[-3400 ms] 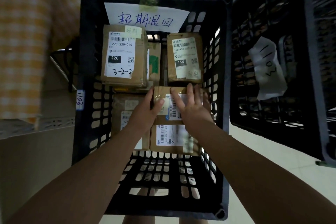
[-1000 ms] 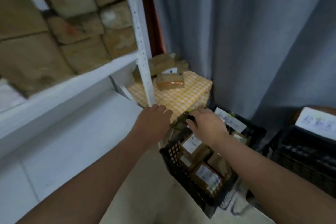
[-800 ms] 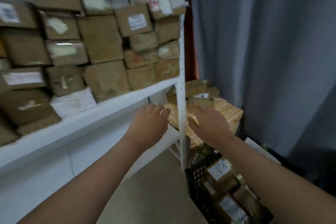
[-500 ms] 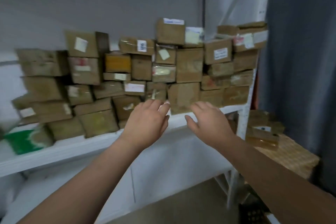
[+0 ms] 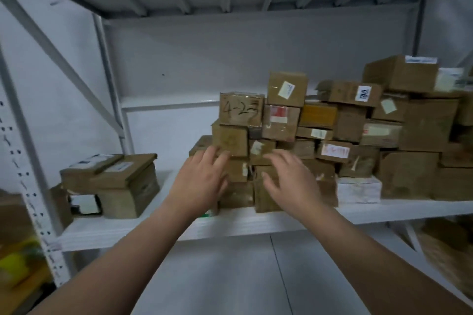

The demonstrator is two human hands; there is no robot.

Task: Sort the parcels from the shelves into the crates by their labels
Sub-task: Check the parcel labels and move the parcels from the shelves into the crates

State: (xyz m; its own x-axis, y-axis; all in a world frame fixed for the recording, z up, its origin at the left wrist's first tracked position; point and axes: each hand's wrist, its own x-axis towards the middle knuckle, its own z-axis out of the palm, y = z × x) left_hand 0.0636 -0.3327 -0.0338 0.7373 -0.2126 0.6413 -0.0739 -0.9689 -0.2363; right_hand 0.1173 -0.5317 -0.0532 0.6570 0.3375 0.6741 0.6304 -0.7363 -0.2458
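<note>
A stack of brown cardboard parcels (image 5: 332, 135) fills the right part of a white metal shelf (image 5: 230, 222). One parcel near the top left of the stack is marked "4-2-3" (image 5: 240, 110). My left hand (image 5: 202, 181) and my right hand (image 5: 289, 179) are both raised in front of the stack's left end, fingers spread, holding nothing. They hover just before the lower parcels; whether they touch them I cannot tell. No crate is in view.
A small separate pile of parcels (image 5: 112, 181) lies on the shelf's left part. A perforated white upright (image 5: 33, 186) stands at the left, with blurred yellow items (image 5: 18, 261) beyond it. More parcels (image 5: 445, 245) sit low at the right.
My view has swung from the black crate up and left to the shelf. Both hands let go of the parcel in the crate and now reach empty toward the stack.
</note>
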